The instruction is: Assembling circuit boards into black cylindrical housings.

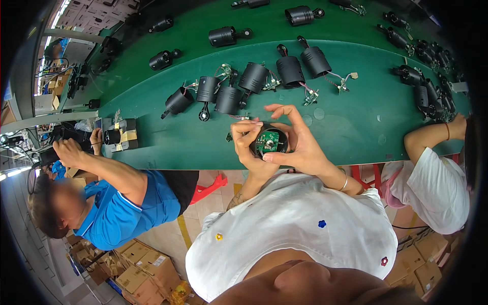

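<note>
Left hand (247, 146) grips one side of the black cylindrical housing (283, 139), and the right hand (305, 147) holds its other side, thumb at the rim, near the counter's (193, 145) front edge. Steady, even support suits the exposed green circuit board (268, 142); fingertips are best kept off its face.

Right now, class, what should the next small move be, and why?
Perhaps the right hand should gently press the green board to test its seating: the thumb lies beside it, and the left hand supports the surrounding black housing.

Circuit board (274, 138) inside housing (284, 139)
</note>
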`<control>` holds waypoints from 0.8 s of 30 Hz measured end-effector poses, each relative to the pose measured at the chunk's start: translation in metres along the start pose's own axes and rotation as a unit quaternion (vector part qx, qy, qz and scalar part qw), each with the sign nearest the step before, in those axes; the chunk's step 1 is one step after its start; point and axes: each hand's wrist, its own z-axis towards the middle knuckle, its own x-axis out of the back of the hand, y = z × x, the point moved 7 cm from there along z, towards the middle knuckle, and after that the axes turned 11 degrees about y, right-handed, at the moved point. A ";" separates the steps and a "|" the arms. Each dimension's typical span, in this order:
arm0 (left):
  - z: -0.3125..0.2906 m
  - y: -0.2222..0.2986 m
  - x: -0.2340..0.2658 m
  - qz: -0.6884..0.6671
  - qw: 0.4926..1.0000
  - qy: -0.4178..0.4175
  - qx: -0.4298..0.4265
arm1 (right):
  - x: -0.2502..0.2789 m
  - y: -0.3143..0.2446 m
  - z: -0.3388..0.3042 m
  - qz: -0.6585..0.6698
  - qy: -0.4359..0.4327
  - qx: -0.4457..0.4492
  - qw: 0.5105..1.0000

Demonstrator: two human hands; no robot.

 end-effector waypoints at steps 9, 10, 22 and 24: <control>0.005 0.001 0.000 0.038 0.998 -0.010 -0.044 | 0.006 -0.030 -0.002 -0.127 0.050 0.196 0.971; 0.005 0.002 0.001 0.043 0.998 -0.004 -0.044 | 0.006 -0.038 -0.005 -0.172 0.066 0.248 0.951; 0.008 0.010 -0.002 0.097 0.992 0.010 -0.086 | 0.013 -0.030 0.002 -0.159 0.093 0.216 0.959; 0.008 0.011 -0.002 0.133 0.985 -0.012 -0.108 | 0.012 -0.018 0.008 -0.082 0.080 0.103 0.988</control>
